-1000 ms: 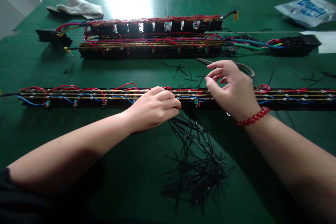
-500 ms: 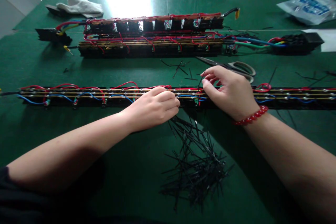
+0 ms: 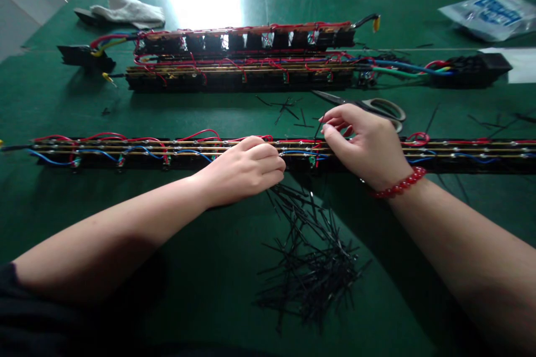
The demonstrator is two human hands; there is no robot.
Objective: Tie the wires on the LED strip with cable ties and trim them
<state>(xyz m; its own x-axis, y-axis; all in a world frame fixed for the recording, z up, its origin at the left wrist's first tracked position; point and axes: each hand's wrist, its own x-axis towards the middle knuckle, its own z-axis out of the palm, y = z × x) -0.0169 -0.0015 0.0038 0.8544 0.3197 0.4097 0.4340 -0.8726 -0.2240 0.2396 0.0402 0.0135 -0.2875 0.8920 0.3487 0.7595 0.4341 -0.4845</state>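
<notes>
A long black strip [image 3: 125, 153] with brass rails and red and blue wires lies across the green table in front of me. My left hand [image 3: 245, 170] rests on it near the middle, fingers curled shut against the wires. My right hand [image 3: 366, 145] sits over the strip just to the right, with thumb and forefinger pinched on a thin black cable tie [image 3: 319, 127]. A red bead bracelet [image 3: 397, 185] is on my right wrist. A loose heap of black cable ties [image 3: 312, 256] lies on the table below my hands.
Scissors [image 3: 377, 107] lie just beyond my right hand. Two more wired strips [image 3: 238, 67] lie farther back, with black plugs at their ends. A white cloth [image 3: 128, 11] is at the far left and plastic bags [image 3: 488, 11] at the far right. Cut tie ends dot the mat.
My right hand has dropped from above the strip down toward it and moved slightly left, closing into a pinch. My left hand has stayed put.
</notes>
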